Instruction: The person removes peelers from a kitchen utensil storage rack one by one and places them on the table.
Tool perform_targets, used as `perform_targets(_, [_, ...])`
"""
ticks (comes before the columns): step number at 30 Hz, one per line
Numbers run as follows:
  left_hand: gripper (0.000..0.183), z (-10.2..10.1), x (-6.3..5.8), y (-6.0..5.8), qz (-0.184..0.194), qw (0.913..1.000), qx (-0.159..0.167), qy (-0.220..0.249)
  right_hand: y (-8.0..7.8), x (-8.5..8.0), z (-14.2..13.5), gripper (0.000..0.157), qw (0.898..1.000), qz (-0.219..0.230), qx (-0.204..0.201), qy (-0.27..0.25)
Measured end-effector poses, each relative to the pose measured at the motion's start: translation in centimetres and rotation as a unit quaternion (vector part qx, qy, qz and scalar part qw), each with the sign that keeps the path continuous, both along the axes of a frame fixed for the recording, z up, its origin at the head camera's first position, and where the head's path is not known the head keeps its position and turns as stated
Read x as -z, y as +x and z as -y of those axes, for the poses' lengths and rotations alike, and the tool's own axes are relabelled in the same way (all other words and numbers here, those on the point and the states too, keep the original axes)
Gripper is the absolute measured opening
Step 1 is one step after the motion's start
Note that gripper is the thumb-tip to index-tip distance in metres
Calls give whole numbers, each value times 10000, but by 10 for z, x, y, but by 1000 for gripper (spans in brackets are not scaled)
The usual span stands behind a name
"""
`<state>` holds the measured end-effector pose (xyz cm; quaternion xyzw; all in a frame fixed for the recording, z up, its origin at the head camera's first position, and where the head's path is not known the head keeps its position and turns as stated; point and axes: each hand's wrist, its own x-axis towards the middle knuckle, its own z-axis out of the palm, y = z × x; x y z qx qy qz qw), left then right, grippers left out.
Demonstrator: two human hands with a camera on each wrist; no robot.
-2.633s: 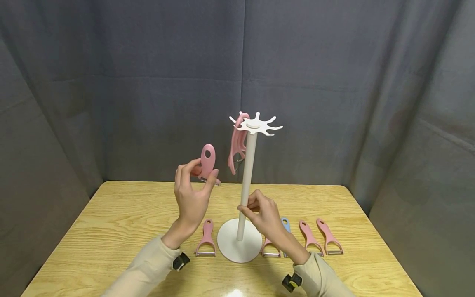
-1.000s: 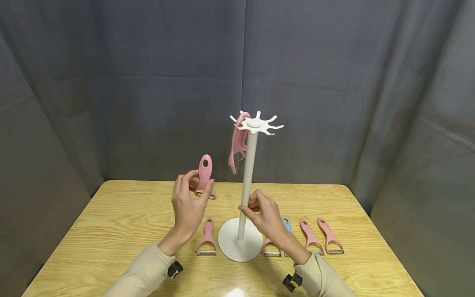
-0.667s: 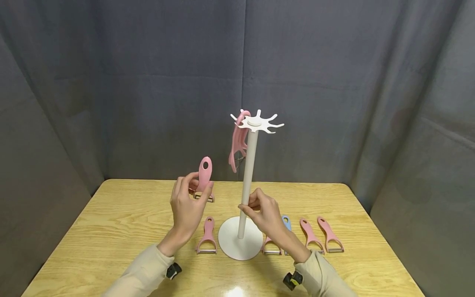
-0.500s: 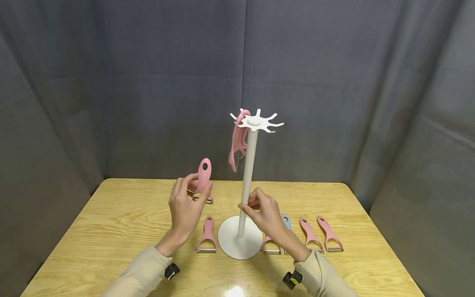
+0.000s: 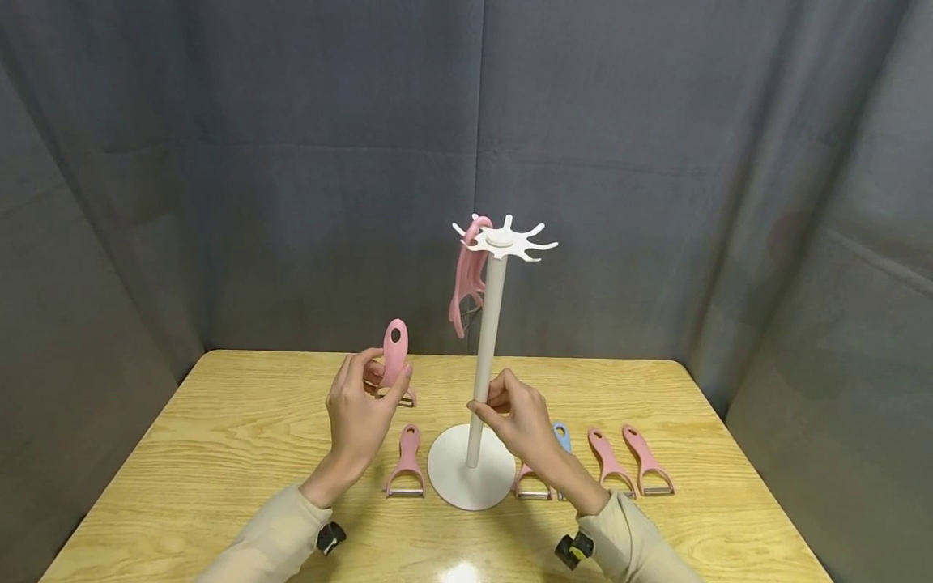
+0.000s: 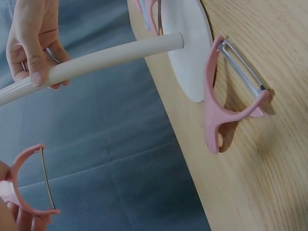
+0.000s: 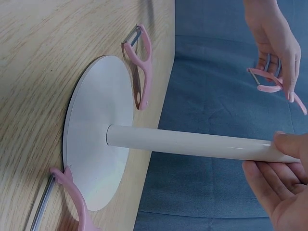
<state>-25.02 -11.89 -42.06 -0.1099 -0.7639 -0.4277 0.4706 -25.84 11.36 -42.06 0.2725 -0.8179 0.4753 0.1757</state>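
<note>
My left hand [image 5: 359, 413] pinches a pink peeler [image 5: 395, 350] by its handle, hole end up and blade down, in the air left of a white stand. In the left wrist view that peeler's arched head [image 6: 21, 180] shows at the lower left. My right hand [image 5: 521, 417] grips the pole [image 5: 490, 332] of the stand between thumb and fingers, low down. White hooks [image 5: 510, 241] fan out at the pole's top. Pink peelers [image 5: 467, 279], overlapping so that I cannot tell how many, hang on the left hooks. The round base [image 5: 466, 486] stands on the table.
One pink peeler [image 5: 407, 461] lies on the wooden table [image 5: 240, 453] just left of the base. To the right lie a partly covered pink peeler [image 5: 534, 483], a blue peeler [image 5: 561, 436] and two pink peelers [image 5: 609, 461]. A grey curtain [image 5: 328, 162] surrounds the table.
My left hand has moved down and a little left with the pink peeler, away from the hooks. The right hand keeps its grip on the pole, and the hanging peelers stay put.
</note>
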Motion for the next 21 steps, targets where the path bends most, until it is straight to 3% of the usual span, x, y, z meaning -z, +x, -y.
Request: perform_targets(21, [38,7,7,3,455,9988,-68,-192,0,1,-1,24,10000,-27,9,43])
